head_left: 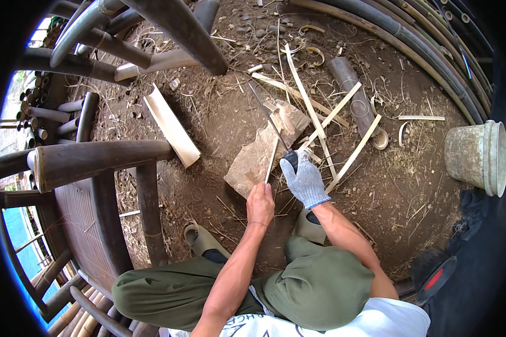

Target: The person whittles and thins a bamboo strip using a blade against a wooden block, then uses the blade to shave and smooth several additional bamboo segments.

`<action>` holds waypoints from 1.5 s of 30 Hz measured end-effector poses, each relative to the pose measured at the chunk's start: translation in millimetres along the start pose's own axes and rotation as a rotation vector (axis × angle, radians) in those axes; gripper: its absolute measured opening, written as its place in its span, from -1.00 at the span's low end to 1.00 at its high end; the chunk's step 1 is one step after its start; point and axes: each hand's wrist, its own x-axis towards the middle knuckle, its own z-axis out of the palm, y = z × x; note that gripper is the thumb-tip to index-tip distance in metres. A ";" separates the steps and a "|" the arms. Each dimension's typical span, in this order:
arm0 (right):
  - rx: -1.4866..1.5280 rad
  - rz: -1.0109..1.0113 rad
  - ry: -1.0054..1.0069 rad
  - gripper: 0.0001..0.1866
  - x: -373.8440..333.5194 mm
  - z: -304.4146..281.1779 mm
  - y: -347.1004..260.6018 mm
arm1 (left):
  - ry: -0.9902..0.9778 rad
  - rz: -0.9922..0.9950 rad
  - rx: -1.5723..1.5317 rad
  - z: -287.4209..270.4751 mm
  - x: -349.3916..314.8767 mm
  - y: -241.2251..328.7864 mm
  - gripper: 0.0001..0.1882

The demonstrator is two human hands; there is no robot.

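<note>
My bare left hand (260,205) is closed on the lower end of a thin bamboo strip (271,159), which slants up from the fist. My right hand (305,178), in a grey knit glove, grips the black handle of a knife (266,111). The long narrow blade points up and to the left, passing close to the strip's upper end; whether they touch I cannot tell. Beneath both lies a flat, rough brown block (246,164) on the dirt, with pale shavings (288,119) on its far part.
Several split bamboo strips (306,95) lie crossed beyond my right hand, beside a dark bamboo tube (351,92). A halved bamboo piece (171,124) rests at left, near a bamboo frame (104,160). A dirty white bucket (469,156) stands at right; long poles (416,53) line the far right.
</note>
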 end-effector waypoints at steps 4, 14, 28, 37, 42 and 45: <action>-0.079 0.017 -0.028 -0.49 5.4 5.1 17.6 | 0.011 0.018 0.006 4.9 -2.2 2.9 -0.81; 0.478 -0.294 0.288 -0.54 -1.4 -18.1 -32.8 | 0.006 0.010 0.033 -3.7 -0.1 -0.8 -0.82; -0.113 -0.027 -0.026 -0.50 -2.8 -10.3 17.9 | -0.063 0.037 0.143 -14.0 -12.6 14.4 -0.79; -0.089 0.031 -0.016 -0.47 4.9 -5.8 24.3 | -0.085 -0.047 -0.349 -67.2 23.9 67.1 -0.60; -0.328 -0.074 0.079 -0.51 -4.6 -8.8 30.2 | 0.083 0.382 -0.431 -234.7 105.3 228.0 -0.75; -0.398 -0.068 0.003 -0.38 -5.4 11.3 56.7 | 0.248 0.581 -0.136 -342.8 142.9 288.8 -0.69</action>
